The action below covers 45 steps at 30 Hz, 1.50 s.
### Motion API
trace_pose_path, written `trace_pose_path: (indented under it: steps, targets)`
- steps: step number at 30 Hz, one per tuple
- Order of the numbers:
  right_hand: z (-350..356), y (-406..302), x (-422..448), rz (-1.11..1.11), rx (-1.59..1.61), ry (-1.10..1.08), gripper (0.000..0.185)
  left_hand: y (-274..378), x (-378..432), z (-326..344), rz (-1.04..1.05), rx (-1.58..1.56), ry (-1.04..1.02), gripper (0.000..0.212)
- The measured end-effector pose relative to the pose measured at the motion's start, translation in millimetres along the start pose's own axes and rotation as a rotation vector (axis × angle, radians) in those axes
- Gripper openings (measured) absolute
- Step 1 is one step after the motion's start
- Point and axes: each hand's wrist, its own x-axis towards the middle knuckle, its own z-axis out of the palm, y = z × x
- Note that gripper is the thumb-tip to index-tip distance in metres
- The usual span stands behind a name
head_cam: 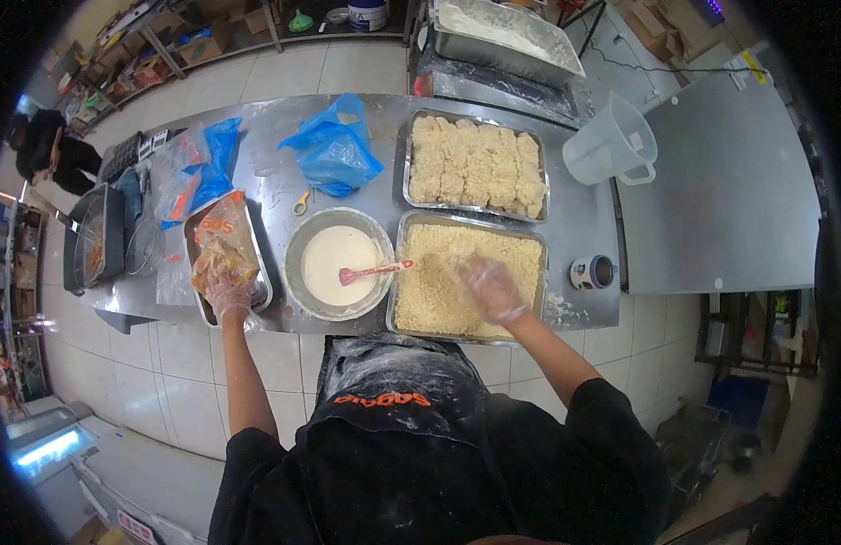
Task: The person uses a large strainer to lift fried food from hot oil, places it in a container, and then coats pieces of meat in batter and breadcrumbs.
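My left hand (pixel 228 294), in a clear plastic glove, reaches into a metal tray (pixel 260 289) at the left. It touches pale, raw-looking meat pieces (pixel 219 262) beside a printed plastic bag (pixel 224 216); its fingertips are hard to make out. Over a metal tray of yellowish breadcrumbs (pixel 427 306) is my right hand (pixel 490 289), gloved too and blurred by motion. Whether it holds anything is unclear. Between the two trays stands a round bowl of white batter (pixel 332 252). A red-and-white spatula (pixel 372 272) lies across it, its handle over the rim.
Behind the crumbs, a tray (pixel 544 170) holds rows of breaded pieces. A plastic jug (pixel 608 146) and a can (pixel 590 272) stand at the right. Blue plastic bags (pixel 335 153) and yellow-handled scissors (pixel 301 204) lie farther back. At far left, a person (pixel 55 150) stands beyond a fryer basket (pixel 93 238).
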Motion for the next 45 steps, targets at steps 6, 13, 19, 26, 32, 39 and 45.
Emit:
trace_pose_path:
  steps: [6, 13, 19, 26, 32, 39, 45]
  targets:
    - [64, -13, -56, -0.102, 0.2, 0.091, 0.047, -32, 33, -1, 0.215, -0.007, 0.083, 0.052]
    - [121, 31, -86, 0.427, 0.216, 0.308, 0.061, -59, 77, -9, 0.19, -0.099, 0.225, 0.054]
    - [191, 69, -87, 0.822, 0.692, 0.368, 0.073, 26, 47, -58, 0.021, 0.038, -0.038, 0.045]
    - [40, 58, -30, 0.763, 1.099, -0.003, 0.073, -33, 102, -31, 0.4, 0.356, -0.112, 0.032]
    - [119, 25, 20, 0.482, 0.239, 0.055, 0.091, 3, 129, -38, 0.151, 0.06, -0.023, 0.046]
    - [93, -9, 39, 0.49, 0.144, -0.064, 0.099, -17, 85, -70, -0.199, -0.33, 0.164, 0.052]
    - [123, 11, 36, 0.454, 0.223, 0.039, 0.105, -69, 128, -34, -0.014, -0.038, -0.211, 0.053]
